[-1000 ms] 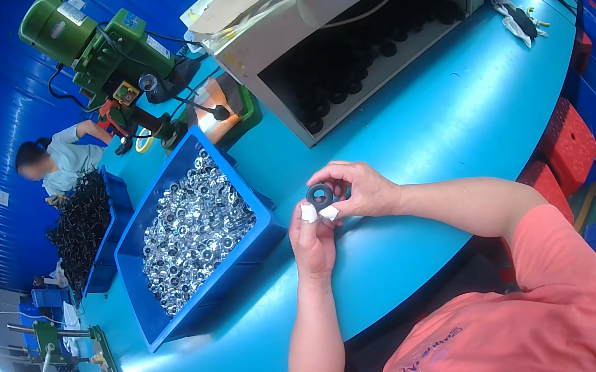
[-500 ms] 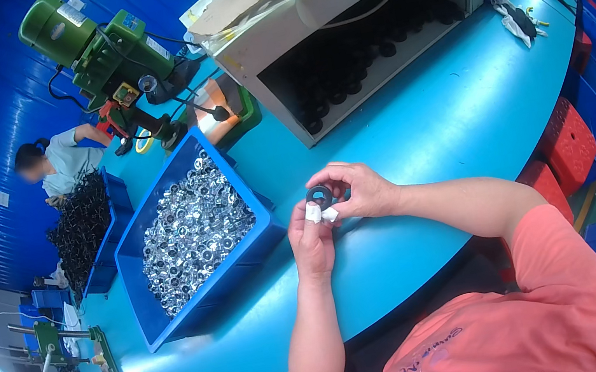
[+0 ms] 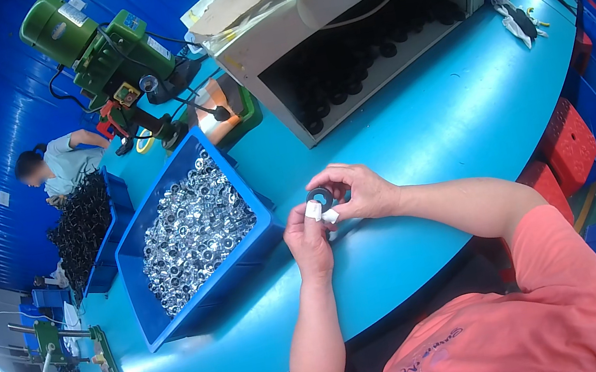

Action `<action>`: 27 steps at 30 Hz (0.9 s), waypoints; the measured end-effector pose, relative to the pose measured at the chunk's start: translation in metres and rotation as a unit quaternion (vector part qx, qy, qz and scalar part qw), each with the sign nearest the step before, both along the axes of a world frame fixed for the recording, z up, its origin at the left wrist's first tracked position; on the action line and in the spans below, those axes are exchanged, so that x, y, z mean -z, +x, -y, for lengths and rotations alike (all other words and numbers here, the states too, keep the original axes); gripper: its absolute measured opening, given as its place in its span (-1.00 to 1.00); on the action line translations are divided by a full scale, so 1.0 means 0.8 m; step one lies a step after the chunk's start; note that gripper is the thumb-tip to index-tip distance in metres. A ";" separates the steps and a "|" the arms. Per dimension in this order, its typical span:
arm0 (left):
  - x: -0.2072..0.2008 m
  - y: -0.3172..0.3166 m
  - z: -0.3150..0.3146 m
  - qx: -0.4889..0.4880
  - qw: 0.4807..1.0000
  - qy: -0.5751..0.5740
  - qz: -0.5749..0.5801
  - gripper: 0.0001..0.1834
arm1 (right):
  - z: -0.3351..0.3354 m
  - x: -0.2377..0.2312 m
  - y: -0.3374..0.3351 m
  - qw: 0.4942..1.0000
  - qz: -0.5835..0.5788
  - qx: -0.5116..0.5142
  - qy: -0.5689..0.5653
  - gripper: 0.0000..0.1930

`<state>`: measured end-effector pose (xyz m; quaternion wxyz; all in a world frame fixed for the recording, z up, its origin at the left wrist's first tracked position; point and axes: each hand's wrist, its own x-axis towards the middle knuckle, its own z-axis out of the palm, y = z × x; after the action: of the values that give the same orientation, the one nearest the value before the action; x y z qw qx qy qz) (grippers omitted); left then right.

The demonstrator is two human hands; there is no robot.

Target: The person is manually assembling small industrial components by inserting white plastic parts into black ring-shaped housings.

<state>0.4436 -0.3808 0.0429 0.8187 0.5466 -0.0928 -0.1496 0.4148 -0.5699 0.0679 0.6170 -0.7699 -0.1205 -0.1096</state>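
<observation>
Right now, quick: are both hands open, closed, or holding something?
Left hand: closed, white-wrapped thumb against the black ring, holding it.
Right hand: closed, fingers holding the same ring.

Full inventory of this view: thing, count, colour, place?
ring: 1, black, held mid-view
wraps: 2, white, on thumb tips
table: 1, turquoise, across the view
near bin: 1, blue, left of ring
metal parts: many, silver, in near bin
far bin: 1, blue, further left
thin parts: many, black, in far bin
box: 1, off-white, open-fronted, beyond ring
loose rings: many, black, inside box
motor machine: 1, green, back left
small press: 1, green, left table end
bundle: 1, white and black, far right
stools: several, red, right table edge
co-worker: 1, pale-clad, far left
shirt: 1, coral, lower right
left hand: 1, at ring
right hand: 1, at ring
</observation>
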 end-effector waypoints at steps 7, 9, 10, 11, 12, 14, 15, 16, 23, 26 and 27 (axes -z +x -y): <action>0.001 -0.002 0.002 -0.031 0.999 0.008 0.016 -0.75 | 0.000 0.004 0.002 0.998 -0.034 -0.030 0.040 -0.42; 0.002 -0.002 0.004 -0.043 0.999 -0.007 0.022 -0.77 | 0.001 0.009 0.005 0.990 -0.075 -0.062 0.104 -0.43; 0.003 -0.001 0.004 -0.044 0.999 -0.016 0.024 -0.77 | 0.002 0.011 0.008 0.987 -0.081 -0.066 0.119 -0.43; 0.005 0.002 0.001 -0.035 0.999 -0.029 0.026 -0.77 | 0.002 0.013 0.009 0.985 -0.087 -0.070 0.134 -0.44; 0.007 0.003 -0.001 -0.028 0.999 -0.033 0.025 -0.77 | 0.003 0.014 0.009 0.988 -0.075 -0.058 0.125 -0.45; -0.001 0.001 0.003 -0.017 0.999 -0.033 0.022 -0.75 | 0.003 0.011 0.008 0.991 -0.060 -0.033 0.116 -0.47; -0.005 -0.001 0.005 -0.015 0.999 -0.027 0.022 -0.74 | 0.003 0.010 0.006 0.991 -0.057 -0.022 0.116 -0.49; -0.011 -0.005 0.007 -0.013 0.999 -0.021 0.022 -0.73 | 0.002 0.004 0.003 0.993 -0.053 -0.008 0.108 -0.50; 0.001 0.001 0.005 -0.016 0.998 -0.049 0.021 -0.75 | 0.004 0.009 0.000 0.997 0.033 0.069 0.000 -0.68; 0.012 0.005 0.004 -0.040 0.998 -0.034 0.026 -0.77 | 0.004 0.017 0.005 0.999 0.025 0.033 -0.023 -0.72; 0.015 0.005 0.002 -0.053 0.998 -0.019 0.024 -0.78 | 0.000 0.018 0.003 1.000 0.012 0.023 -0.018 -0.72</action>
<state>0.4476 -0.3822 0.0312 0.8335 0.5382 -0.0864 -0.0905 0.4169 -0.5696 0.0538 0.5988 -0.7822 -0.1124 -0.1306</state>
